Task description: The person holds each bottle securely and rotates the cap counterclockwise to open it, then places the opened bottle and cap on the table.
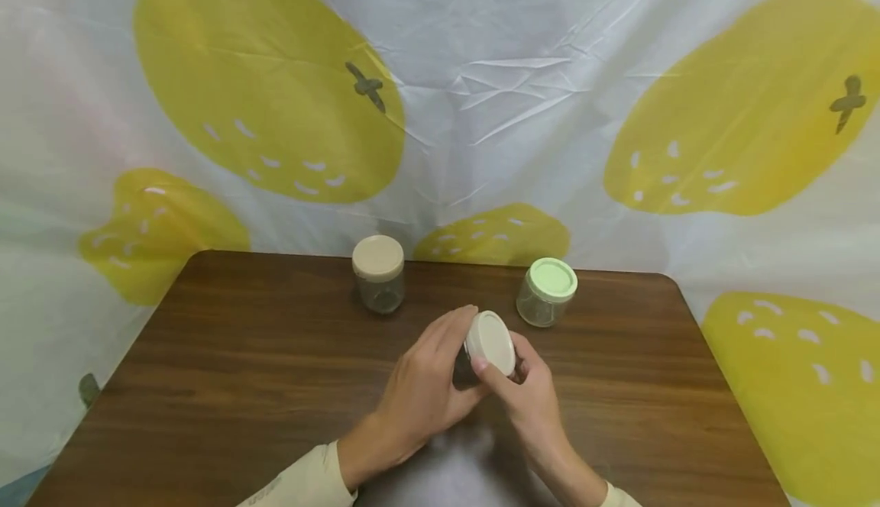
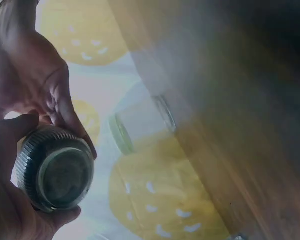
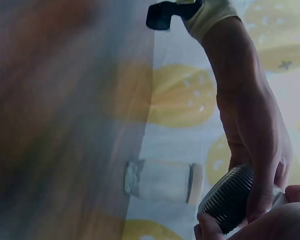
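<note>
A small glass jar with a white lid (image 1: pixel 495 343) is held tilted above the table, its lid facing up and to the right in the head view. My left hand (image 1: pixel 422 389) grips the jar from the left, with its fingers along the far side. From the right, my right hand (image 1: pixel 538 404) holds it too, its thumb against the lid's edge. The left wrist view shows the round base of the jar (image 2: pixel 65 175) and its ribbed side, between both hands. Ribs on the jar (image 3: pixel 232 197) also show in the right wrist view.
Toward the back of the brown wooden table (image 1: pixel 241 385) stand a taller clear jar with a beige lid (image 1: pixel 378 274), left, and a clear jar with a light green lid (image 1: pixel 548 293), right. A white cloth with yellow fruit prints (image 1: pixel 440 133) hangs behind the table.
</note>
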Motion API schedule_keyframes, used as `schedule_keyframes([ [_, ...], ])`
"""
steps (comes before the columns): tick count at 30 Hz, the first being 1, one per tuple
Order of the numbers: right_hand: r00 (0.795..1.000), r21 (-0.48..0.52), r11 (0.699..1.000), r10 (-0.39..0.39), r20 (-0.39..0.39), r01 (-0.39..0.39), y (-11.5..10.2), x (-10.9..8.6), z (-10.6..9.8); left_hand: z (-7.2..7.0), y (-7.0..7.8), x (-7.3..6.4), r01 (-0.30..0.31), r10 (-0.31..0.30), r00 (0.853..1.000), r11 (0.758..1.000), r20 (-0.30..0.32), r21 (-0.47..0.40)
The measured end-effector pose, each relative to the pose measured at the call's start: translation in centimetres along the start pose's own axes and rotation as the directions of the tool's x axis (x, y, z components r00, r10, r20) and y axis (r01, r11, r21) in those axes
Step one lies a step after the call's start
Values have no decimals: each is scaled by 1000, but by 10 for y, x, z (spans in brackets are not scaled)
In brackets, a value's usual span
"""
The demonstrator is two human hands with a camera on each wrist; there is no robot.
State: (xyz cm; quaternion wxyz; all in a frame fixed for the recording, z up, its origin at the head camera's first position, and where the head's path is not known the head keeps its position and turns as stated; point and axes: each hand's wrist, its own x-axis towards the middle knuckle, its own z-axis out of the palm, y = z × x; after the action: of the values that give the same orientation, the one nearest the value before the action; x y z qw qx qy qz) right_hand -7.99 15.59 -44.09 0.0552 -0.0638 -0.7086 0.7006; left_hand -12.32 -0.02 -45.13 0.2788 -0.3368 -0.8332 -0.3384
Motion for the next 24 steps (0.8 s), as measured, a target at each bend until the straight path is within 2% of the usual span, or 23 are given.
schedule_keyframes([
  [8,998,-27,998,60,35,-59,18,-28,-3,-3,18,-34,1,4,999,988,-33,157],
  [13,998,-28,999,26,58,-24,30,-37,-8,0,22,-47,-23,28,999,985,-29,169],
  [18,997,-61,997,-34,75,39,41,-47,-12,5,26,-60,-16,24,999,988,-49,151],
  [24,997,-56,998,-5,77,9,44,-53,-13,5,32,-69,21,-20,1000,987,-12,156],
])
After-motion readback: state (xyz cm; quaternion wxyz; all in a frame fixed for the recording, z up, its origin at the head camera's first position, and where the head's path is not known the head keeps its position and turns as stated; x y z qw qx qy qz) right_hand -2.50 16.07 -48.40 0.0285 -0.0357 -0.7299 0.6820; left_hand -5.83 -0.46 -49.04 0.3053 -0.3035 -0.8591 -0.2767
